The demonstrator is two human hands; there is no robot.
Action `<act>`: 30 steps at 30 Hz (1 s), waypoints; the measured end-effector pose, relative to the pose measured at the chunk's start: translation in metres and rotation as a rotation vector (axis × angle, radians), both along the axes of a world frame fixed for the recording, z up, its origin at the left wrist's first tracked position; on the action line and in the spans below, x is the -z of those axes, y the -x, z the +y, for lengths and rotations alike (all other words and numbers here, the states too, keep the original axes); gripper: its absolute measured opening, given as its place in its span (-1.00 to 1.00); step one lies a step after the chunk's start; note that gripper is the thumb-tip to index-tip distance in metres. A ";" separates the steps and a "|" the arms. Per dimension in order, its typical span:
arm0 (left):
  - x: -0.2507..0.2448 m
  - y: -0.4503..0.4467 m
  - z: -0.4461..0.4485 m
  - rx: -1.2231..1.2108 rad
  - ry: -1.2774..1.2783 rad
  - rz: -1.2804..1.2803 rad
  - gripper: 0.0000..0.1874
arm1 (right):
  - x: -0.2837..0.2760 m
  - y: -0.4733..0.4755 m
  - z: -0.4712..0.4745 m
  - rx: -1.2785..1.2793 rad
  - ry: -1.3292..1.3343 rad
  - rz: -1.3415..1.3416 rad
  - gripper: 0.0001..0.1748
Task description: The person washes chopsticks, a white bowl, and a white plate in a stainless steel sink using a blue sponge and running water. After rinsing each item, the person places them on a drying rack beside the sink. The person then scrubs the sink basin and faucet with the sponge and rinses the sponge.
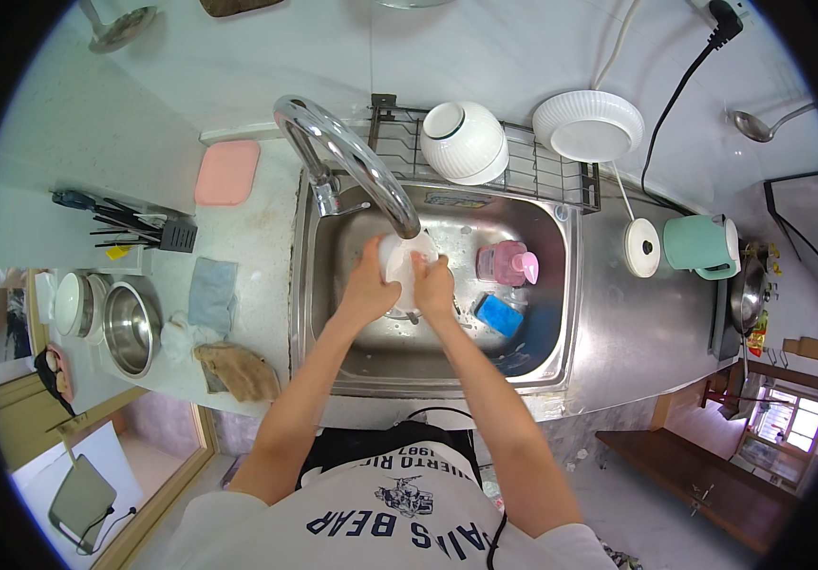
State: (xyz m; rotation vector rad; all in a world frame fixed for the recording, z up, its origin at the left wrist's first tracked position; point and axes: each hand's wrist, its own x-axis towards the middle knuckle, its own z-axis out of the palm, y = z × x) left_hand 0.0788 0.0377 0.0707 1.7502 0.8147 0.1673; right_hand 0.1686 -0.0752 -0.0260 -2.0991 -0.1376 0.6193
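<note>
Both my hands hold a white bowl [401,267] inside the stainless steel sink [352,356], right under the spout of the chrome faucet [352,153]. My left hand [367,283] grips the bowl's left side. On the right side, my right hand [433,285] has its thumb over the bowl. Part of the bowl is hidden by my fingers and the spout end. Right of my hands, a pink pump bottle [501,262] lies in the basin. A blue sponge [499,315] rests just below it.
Behind the sink, a wire rack [398,153] carries stacked white bowls [464,146] and a ribbed white dish [587,128]. A mint-green kettle [697,246] and a white lid-like disc [641,248] stand right. On the left counter are cloths [213,293], a pink tray [227,173] and a steel bowl [129,329].
</note>
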 end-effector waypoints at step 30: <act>0.123 -0.010 -0.040 0.456 -0.587 0.031 -0.68 | -0.105 -0.036 -0.066 -0.474 0.174 -0.678 -0.09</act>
